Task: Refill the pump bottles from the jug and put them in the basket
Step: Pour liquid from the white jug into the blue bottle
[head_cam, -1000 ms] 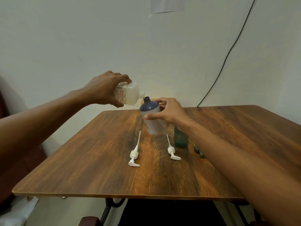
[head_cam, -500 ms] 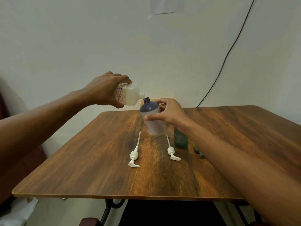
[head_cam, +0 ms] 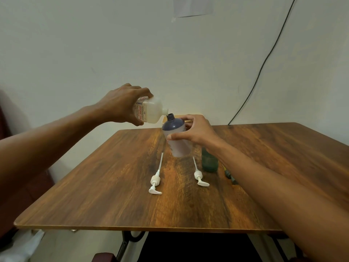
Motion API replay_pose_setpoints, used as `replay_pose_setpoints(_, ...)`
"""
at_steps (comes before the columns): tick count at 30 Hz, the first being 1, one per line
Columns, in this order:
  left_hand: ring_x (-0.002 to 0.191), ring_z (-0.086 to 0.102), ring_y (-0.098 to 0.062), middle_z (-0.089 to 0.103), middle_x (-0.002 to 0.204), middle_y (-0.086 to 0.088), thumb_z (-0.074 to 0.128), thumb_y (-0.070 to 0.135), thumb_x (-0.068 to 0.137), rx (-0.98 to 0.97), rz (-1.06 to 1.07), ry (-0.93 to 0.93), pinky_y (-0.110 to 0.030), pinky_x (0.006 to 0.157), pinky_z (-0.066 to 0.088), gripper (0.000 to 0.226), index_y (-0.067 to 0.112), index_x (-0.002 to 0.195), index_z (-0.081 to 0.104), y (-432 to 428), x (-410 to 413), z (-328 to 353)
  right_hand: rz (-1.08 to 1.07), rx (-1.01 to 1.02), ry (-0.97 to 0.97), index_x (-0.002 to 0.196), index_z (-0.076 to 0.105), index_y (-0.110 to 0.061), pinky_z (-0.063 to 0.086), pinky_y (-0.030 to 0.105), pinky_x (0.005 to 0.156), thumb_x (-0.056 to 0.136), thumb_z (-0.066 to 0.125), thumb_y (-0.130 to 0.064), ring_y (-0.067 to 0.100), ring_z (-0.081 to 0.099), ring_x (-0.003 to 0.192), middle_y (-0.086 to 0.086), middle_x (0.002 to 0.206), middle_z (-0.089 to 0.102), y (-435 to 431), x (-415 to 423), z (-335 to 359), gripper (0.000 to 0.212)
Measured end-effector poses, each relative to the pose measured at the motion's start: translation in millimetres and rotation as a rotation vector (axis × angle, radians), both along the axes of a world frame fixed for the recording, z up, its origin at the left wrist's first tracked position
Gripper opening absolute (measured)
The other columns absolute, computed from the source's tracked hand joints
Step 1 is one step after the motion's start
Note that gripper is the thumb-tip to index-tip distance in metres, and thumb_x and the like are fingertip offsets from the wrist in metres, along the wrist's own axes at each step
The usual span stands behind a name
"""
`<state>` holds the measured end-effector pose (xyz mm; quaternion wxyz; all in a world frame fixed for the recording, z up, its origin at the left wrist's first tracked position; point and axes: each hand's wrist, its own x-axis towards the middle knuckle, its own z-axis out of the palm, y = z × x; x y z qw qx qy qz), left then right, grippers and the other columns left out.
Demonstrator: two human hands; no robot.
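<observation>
My left hand [head_cam: 120,104] grips a white jug [head_cam: 152,110] with a red-lettered label, tipped on its side so its spout meets the open neck of a pale bottle with a dark blue top [head_cam: 176,137]. My right hand [head_cam: 194,130] holds that bottle, tilted, above the wooden table [head_cam: 113,186]. A dark green bottle [head_cam: 209,160] stands on the table just behind my right wrist, partly hidden. Two white pump heads with long dip tubes lie on the table: one to the left [head_cam: 156,179], one to the right [head_cam: 198,175]. No basket is in view.
A dark pen-like object [head_cam: 229,175] lies beside my right forearm. A black cable [head_cam: 264,61] runs down the wall to the table's back edge. A sheet of paper [head_cam: 192,5] hangs on the wall. A dark red chair [head_cam: 18,195] stands to the left.
Both hands, the jug and the bottle hold almost the same pose; the jug's spout has settled slightly closer onto the bottle's neck.
</observation>
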<state>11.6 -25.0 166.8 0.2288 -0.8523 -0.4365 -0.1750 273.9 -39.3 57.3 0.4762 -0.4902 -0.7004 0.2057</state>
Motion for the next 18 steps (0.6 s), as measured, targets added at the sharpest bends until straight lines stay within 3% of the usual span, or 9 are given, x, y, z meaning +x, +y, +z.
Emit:
replay_pose_setpoints(9, 0.114, 0.051, -0.022, 0.063, 0.123, 0.003, 0.091, 0.048, 0.063, 0.001, 0.000, 0.001, -0.032, 0.072, 0.039, 0.091, 0.030, 0.141, 0.048, 3.1, 0.1, -1.8, -0.009, 0.003, -0.003, 0.143, 0.062, -0.018, 0.061, 0.030, 0.089, 0.068, 0.098, -0.043, 0.021, 0.067, 0.121, 0.000, 0.141, 0.068, 0.3, -0.2, -1.5, 0.087)
replay_pose_setpoints(14, 0.114, 0.051, -0.022, 0.063, 0.124, 0.004, 0.091, 0.049, 0.063, -0.001, -0.002, 0.004, -0.032, 0.072, 0.040, 0.092, 0.030, 0.142, 0.048, 3.4, 0.4, -2.6, -0.006, 0.007, 0.002, 0.143, 0.063, -0.019, 0.056, 0.018, 0.078, 0.068, 0.098, -0.043, 0.019, 0.067, 0.119, -0.001, 0.140, 0.068, 0.3, 0.0, -2.3, 0.086)
replay_pose_setpoints(18, 0.113, 0.051, -0.022, 0.063, 0.122, 0.006, 0.091, 0.049, 0.062, 0.004, 0.000, 0.006, -0.034, 0.071, 0.043, 0.091, 0.032, 0.140, 0.048, 3.1, -0.1, -3.6, -0.006, 0.005, 0.004, 0.142, 0.064, -0.020, 0.056, 0.019, 0.079, 0.068, 0.098, -0.043, 0.018, 0.067, 0.119, -0.002, 0.139, 0.068, -0.1, -0.7, -3.1, 0.085)
